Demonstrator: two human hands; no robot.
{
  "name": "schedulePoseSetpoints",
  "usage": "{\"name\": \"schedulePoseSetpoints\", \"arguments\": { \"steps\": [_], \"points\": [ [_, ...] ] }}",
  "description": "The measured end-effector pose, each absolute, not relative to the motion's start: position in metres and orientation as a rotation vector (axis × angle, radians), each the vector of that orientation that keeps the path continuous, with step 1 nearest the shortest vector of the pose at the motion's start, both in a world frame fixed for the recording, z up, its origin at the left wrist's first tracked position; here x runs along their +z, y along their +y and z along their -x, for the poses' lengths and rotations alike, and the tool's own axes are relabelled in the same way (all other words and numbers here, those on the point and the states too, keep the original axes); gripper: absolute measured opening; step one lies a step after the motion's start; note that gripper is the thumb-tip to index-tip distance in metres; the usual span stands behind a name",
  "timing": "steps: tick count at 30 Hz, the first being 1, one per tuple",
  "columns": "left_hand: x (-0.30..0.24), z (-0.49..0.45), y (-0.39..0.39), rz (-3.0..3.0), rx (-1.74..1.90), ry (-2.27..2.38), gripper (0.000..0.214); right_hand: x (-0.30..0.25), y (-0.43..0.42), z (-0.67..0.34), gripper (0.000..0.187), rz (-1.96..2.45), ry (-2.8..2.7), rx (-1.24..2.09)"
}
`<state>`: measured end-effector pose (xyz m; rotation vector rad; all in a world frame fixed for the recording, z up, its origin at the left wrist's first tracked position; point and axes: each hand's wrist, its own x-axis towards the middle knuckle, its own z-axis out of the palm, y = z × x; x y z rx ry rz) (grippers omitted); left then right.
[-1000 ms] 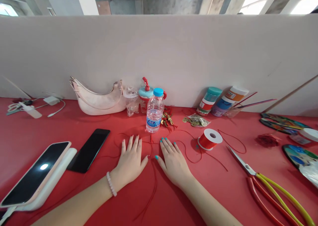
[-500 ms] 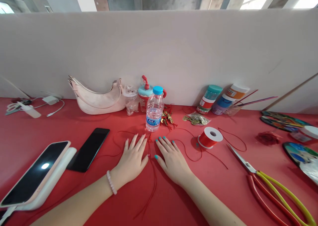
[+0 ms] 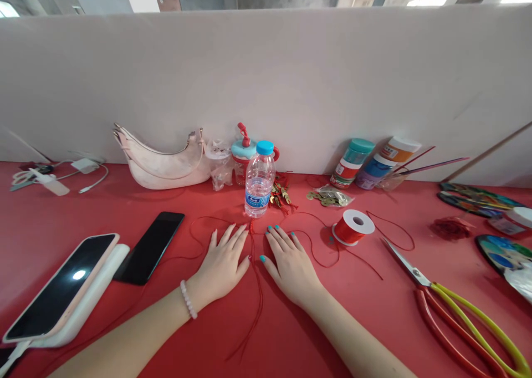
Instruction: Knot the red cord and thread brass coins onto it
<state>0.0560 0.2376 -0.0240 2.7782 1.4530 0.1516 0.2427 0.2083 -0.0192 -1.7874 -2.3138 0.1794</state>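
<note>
My left hand [image 3: 222, 264] lies palm down on the red tabletop with its fingers stretched out, a beaded bracelet [image 3: 188, 299] on the wrist. My right hand [image 3: 291, 264] rests flat beside it, fingers extended, holding nothing. Between the two hands a red cord [image 3: 258, 295] with a knotted upper part runs toward me, its loose ends on the table. Just beyond the fingertips stands a water bottle [image 3: 258, 187] with a blue cap, partly full. Right of my right hand is a spool of red cord [image 3: 353, 226], with loose strands trailing around it.
Scissors [image 3: 419, 278] lie at the right, near paint palettes [image 3: 477, 200]. Coins in a plastic bag [image 3: 330, 196], paint bottles [image 3: 352, 163] and coin tassels [image 3: 282, 194] sit toward the white partition [image 3: 266, 78]. Leftward are a black phone [image 3: 152, 248], another phone [image 3: 62, 286] and a white handbag [image 3: 166, 167].
The view has shifted slightly. My left fingers have drawn a little closer together, and my right fingers have too. Objects on the table stay in place.
</note>
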Motion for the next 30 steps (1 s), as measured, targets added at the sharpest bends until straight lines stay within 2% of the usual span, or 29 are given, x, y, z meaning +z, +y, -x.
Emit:
{"name": "schedulePoseSetpoints", "arguments": {
  "steps": [16,30],
  "points": [
    [-0.016,-0.06,0.232,-2.82,0.152,1.63,0.053,-0.018,0.208,-0.242,0.051,1.813,-2.282,0.112],
    [-0.01,-0.063,0.231,-2.811,0.141,1.69,0.053,-0.017,0.208,-0.235,0.059,1.924,-2.229,0.113]
  ]
}}
